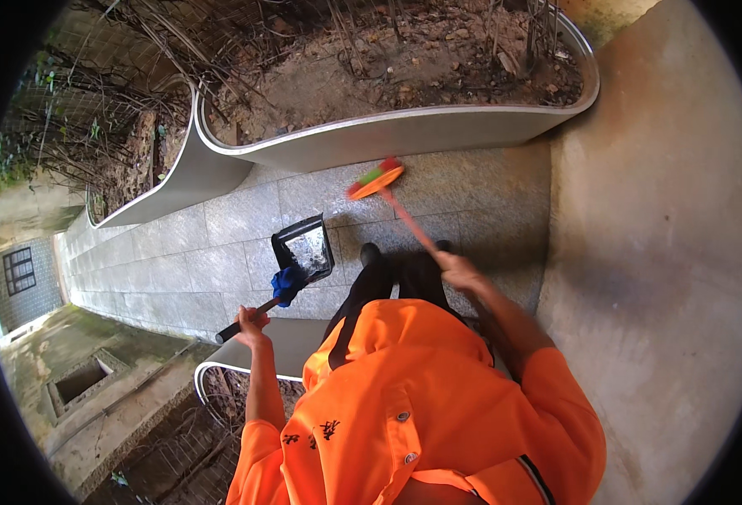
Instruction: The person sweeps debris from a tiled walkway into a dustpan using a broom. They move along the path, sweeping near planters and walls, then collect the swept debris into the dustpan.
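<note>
My left hand (253, 325) is closed around the dark handle of a long-handled dustpan (329, 263). The black pan rests on the grey paving, with a pale, scuffed inside. A blue cloth or bag (287, 284) is bunched round the handle just above the pan. In my right hand (462, 273) is the reddish-orange stick of a broom (378, 178). Its orange head, with red and green bristles, is slightly blurred and lies close to the foot of the planter wall, ahead and to the right of the dustpan.
A curved grey planter (404, 135) with soil and bare stems runs along the far side. Another curved planter edge (219, 365) is beside my left arm. A beige wall (657, 252) stands at right. Paving (177, 244) stretches left. My dark shoes (371, 252) stand beside the dustpan.
</note>
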The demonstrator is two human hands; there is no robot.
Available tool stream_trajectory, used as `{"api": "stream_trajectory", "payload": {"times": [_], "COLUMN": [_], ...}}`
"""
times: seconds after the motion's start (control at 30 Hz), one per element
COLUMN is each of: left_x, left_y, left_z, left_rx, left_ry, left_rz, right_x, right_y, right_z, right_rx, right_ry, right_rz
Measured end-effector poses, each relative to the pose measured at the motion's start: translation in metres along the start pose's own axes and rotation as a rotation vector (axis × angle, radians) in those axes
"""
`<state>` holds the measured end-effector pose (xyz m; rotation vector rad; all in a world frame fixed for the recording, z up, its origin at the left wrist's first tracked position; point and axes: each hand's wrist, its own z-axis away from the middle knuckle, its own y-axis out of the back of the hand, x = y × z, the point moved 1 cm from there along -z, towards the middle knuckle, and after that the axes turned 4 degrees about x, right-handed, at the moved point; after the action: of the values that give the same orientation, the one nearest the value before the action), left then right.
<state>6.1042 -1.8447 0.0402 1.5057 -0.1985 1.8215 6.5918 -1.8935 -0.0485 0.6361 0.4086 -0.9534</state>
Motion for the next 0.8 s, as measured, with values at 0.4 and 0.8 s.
{"api": "stream_trajectory", "payload": {"times": [0.4, 0.8], "left_x": [-0.01, -0.021], "left_y": [-0.018, -0.01], "left_z": [0.033, -0.011], "left_rx": [-0.055, -0.03], "left_ry": [0.037, 0.147], "left_rz": [0.146, 0.139], "right_x": [0.226, 0.085], "right_y": [0.154, -0.053], "right_z": [0.085, 0.142], "right_rx": [0.607, 0.252], "right_ry": [0.01, -0.003], "right_rz": [0.128, -0.495]}}
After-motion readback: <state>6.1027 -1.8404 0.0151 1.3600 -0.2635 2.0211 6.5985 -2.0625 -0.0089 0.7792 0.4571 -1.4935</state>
